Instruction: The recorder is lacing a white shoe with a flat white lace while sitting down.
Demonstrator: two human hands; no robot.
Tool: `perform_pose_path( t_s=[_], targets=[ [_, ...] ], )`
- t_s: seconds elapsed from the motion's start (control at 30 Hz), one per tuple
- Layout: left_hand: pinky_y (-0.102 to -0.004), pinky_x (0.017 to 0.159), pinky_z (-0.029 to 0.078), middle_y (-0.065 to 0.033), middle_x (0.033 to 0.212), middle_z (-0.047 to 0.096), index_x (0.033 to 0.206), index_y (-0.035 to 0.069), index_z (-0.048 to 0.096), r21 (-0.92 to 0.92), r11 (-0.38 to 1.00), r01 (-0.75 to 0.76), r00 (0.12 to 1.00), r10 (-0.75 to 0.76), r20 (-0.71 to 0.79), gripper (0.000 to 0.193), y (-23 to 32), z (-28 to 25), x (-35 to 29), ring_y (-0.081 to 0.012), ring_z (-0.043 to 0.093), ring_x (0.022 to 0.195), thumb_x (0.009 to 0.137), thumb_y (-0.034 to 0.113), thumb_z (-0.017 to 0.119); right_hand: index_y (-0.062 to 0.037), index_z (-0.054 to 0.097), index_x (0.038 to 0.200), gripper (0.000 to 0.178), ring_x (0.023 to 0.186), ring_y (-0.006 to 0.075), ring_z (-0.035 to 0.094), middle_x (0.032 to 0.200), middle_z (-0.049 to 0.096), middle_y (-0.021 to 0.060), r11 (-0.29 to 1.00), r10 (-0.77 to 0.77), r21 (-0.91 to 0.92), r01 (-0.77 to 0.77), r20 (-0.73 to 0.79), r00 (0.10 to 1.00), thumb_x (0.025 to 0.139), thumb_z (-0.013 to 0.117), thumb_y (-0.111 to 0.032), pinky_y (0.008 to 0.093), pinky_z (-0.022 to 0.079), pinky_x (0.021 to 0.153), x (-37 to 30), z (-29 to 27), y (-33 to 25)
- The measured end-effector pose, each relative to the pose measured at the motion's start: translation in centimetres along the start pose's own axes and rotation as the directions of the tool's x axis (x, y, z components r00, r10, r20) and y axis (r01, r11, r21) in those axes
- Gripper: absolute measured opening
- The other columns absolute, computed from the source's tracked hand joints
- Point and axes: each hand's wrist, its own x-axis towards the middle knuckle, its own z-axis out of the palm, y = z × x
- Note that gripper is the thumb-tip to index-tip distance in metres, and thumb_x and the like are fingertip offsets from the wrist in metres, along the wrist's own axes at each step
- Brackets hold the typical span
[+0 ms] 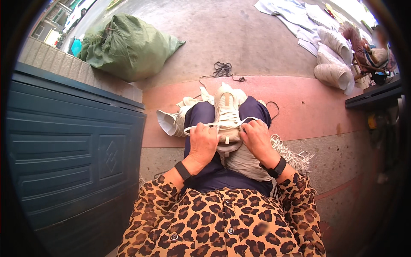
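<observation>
A cream-white sneaker with a mesh toe sits between my knees, its toe pointing away from me. White shoelace crosses its front in rows, and a loose length loops out to both sides near the ankle opening. My left hand is closed on the lace at the shoe's left side. On the other side, my right hand pinches the lace close to the collar. Pale fabric lies over my lap under the right wrist, with a bundle of white laces beside my right thigh.
Nested white shoe pieces lie beyond my left knee. A tangled black cord is on the floor ahead. A green sack stands far left, above a blue panelled door. White stacks and a seated person are far right.
</observation>
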Motion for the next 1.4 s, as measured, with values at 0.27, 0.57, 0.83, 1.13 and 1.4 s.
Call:
perform_pose_path(
  t_s=[0.27, 0.57, 0.83, 1.13, 1.4],
  targets=[
    [-0.0334, 0.063, 0.038, -0.0043, 0.074, 0.055, 0.083, 0.007, 0.056, -0.161, 0.948, -0.274, 0.959, 0.283, 0.031, 0.015, -3.2, 0.3, 0.7, -0.0215, 0.050, 0.076, 0.069, 0.005, 0.058, -0.0036, 0.053, 0.089, 0.018, 0.081, 0.0278, 0.054, 0.077, 0.057, 0.0111, 0.966, -0.149, 0.213, 0.147, -0.003, 0.989, 0.072, 0.056, -0.002, 0.0368, 0.043, 0.072, 0.4, 0.4, 1.6],
    [-0.0315, 0.067, 0.037, -0.0026, 0.069, 0.053, 0.076, 0.008, 0.057, 0.118, 0.913, -0.391, 0.920, 0.385, 0.075, 0.011, -2.3, 0.0, 1.0, -0.0184, 0.051, 0.080, 0.069, 0.017, 0.053, -0.0091, 0.057, 0.080, 0.011, 0.086, 0.0208, 0.050, 0.081, 0.054, 0.0048, 0.913, -0.290, -0.236, 0.334, 0.200, 0.936, 0.069, 0.054, -0.012, 0.0333, 0.037, 0.073, 1.6, -1.2, -0.7],
    [-0.0346, 0.069, 0.042, -0.0101, 0.071, 0.057, 0.077, 0.003, 0.062, -0.728, 0.685, 0.011, 0.992, -0.101, -0.079, 0.008, -0.9, -3.1, 6.3, -0.0273, 0.051, 0.074, 0.075, 0.010, 0.063, -0.0028, 0.056, 0.081, 0.015, 0.071, 0.0280, 0.054, 0.075, 0.057, 0.0106, 0.917, -0.017, 0.390, 0.084, -0.172, 0.985, 0.069, 0.065, 0.000, 0.0356, 0.042, 0.065, 6.7, -4.4, -3.7],
    [-0.0362, 0.068, 0.046, -0.0180, 0.074, 0.061, 0.085, -0.002, 0.059, -0.307, 0.591, 0.746, 0.665, -0.631, 0.400, 0.037, -22.2, 12.2, 0.9, -0.0283, 0.061, 0.074, 0.084, 0.035, 0.054, 0.0005, 0.049, 0.115, 0.035, 0.079, 0.0114, 0.054, 0.092, 0.057, 0.0059, 0.703, 0.428, 0.542, -0.460, 0.195, 0.883, 0.081, 0.060, -0.003, 0.0246, 0.044, 0.072, 3.4, -0.8, 2.3],
    [-0.0368, 0.081, 0.046, -0.0212, 0.102, 0.059, 0.112, -0.004, 0.045, -0.451, 0.396, 0.800, 0.595, -0.618, 0.513, 0.059, -21.5, 13.0, -1.1, -0.0300, 0.059, 0.093, 0.071, 0.028, 0.072, 0.0004, 0.054, 0.107, 0.023, 0.077, 0.0104, 0.053, 0.092, 0.057, 0.0057, 0.684, 0.533, 0.565, -0.463, 0.047, 0.845, 0.084, 0.055, -0.001, 0.0225, 0.044, 0.069, 3.2, 0.0, 2.8]
  ],
)
